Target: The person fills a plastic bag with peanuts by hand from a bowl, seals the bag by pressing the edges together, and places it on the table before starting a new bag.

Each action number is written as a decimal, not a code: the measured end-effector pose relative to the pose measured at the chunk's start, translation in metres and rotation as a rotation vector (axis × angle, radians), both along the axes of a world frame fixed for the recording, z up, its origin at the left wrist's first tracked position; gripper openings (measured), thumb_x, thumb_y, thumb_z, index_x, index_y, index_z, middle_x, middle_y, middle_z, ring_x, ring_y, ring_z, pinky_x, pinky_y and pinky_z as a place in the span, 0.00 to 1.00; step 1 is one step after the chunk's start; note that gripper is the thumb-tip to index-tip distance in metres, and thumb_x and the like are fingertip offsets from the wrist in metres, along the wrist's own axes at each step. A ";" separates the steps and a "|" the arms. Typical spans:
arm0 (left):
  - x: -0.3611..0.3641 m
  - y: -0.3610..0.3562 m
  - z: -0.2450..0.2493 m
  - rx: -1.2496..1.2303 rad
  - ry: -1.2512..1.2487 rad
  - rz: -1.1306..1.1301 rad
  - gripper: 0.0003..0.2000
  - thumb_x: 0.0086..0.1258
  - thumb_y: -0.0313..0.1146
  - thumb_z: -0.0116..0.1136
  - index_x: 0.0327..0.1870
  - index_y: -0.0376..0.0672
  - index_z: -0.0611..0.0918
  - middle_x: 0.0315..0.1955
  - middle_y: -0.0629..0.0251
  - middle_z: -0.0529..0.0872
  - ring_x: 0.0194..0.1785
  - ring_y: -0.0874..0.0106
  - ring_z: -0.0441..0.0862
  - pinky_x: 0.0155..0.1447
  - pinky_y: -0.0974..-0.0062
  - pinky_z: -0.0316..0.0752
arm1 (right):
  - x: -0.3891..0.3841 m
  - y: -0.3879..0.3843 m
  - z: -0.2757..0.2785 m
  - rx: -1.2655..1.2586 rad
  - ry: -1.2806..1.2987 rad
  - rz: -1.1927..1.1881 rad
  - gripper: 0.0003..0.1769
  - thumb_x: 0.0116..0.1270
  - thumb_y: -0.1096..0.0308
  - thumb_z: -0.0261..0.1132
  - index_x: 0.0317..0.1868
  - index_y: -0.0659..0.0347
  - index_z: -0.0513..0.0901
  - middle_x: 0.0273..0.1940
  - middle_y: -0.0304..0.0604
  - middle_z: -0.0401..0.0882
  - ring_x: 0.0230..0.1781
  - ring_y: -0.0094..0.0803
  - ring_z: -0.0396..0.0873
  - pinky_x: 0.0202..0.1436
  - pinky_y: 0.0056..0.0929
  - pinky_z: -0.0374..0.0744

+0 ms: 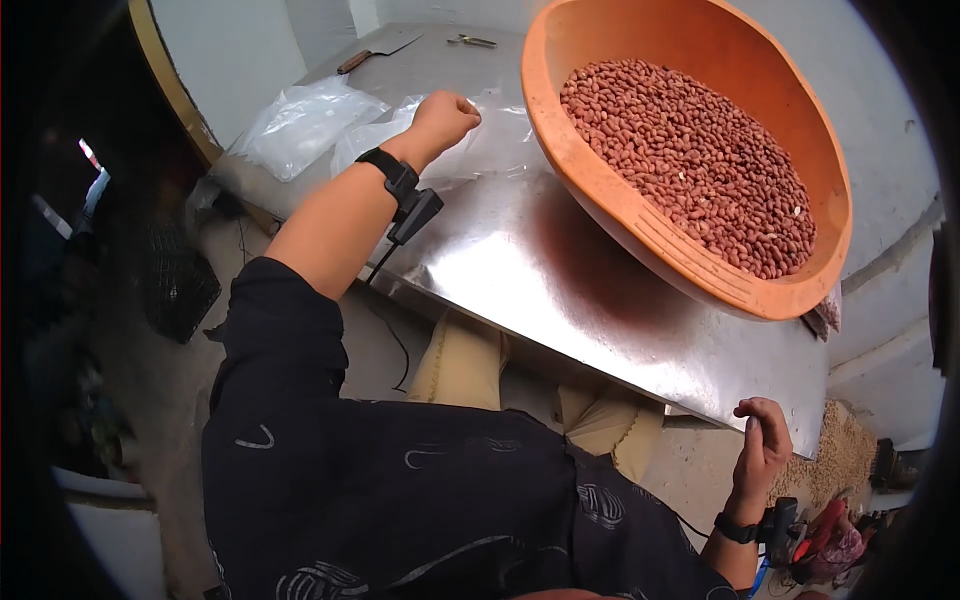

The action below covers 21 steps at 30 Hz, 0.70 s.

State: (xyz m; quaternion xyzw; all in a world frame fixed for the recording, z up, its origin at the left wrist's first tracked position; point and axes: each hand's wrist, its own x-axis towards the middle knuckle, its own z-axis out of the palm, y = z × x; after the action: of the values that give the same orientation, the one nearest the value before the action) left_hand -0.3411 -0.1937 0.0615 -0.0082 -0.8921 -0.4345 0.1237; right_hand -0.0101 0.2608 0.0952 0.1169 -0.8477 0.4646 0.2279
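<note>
My left hand (445, 122) is over the metal table, its fingers curled closed beside thin clear plastic bags (400, 122). Whether a bit of plastic is pinched in those fingers, I cannot make out. Past the table's front right edge, my right hand (765, 442) is raised with loosely bent fingers, and nothing shows in it. A large orange basin (640, 225), part-filled with reddish-brown peanuts (695, 165), rests tilted in view on the right part of the table. Neither hand touches it.
On the metal table (490, 235) lie more plastic bags (305, 125), a wooden-handled knife with a broad blade (380, 53) and a small metal tool (472, 41). A filled bag (826, 312) is partly hidden behind the basin. Pale shells or nuts (838, 455) cover the floor at right.
</note>
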 end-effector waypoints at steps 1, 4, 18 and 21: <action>0.002 -0.009 0.001 0.064 0.030 0.003 0.08 0.59 0.32 0.62 0.34 0.37 0.85 0.29 0.63 0.85 0.34 0.74 0.79 0.39 0.75 0.73 | 0.002 -0.002 -0.001 -0.011 -0.004 0.003 0.09 0.61 0.81 0.52 0.40 0.70 0.78 0.38 0.47 0.77 0.38 0.31 0.76 0.45 0.26 0.74; 0.027 -0.030 0.014 0.281 0.094 -0.001 0.07 0.62 0.33 0.60 0.34 0.38 0.82 0.30 0.67 0.84 0.34 0.76 0.78 0.41 0.77 0.72 | 0.007 -0.008 -0.003 -0.036 -0.008 0.022 0.09 0.60 0.82 0.52 0.40 0.70 0.78 0.37 0.47 0.77 0.37 0.31 0.76 0.44 0.26 0.74; 0.197 -0.040 0.101 1.320 0.408 -0.715 0.15 0.75 0.34 0.37 0.53 0.33 0.72 0.51 0.52 0.78 0.58 0.58 0.75 0.63 0.59 0.69 | 0.006 -0.059 -0.007 -0.186 -0.136 0.294 0.12 0.59 0.77 0.57 0.45 0.69 0.76 0.42 0.46 0.77 0.42 0.32 0.76 0.49 0.27 0.74; 0.227 -0.017 0.108 1.513 0.311 -0.884 0.14 0.75 0.34 0.39 0.52 0.36 0.73 0.52 0.56 0.78 0.59 0.61 0.74 0.64 0.57 0.67 | -0.003 -0.082 -0.011 -0.382 -0.449 0.437 0.30 0.57 0.66 0.66 0.59 0.67 0.68 0.54 0.48 0.71 0.51 0.34 0.74 0.55 0.30 0.73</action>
State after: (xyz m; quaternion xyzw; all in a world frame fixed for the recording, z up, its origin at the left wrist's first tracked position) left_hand -0.1136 -0.2104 0.1696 -0.3268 -0.2547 -0.9094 0.0365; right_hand -0.0132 0.1785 0.0839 0.1457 -0.7295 0.6663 -0.0510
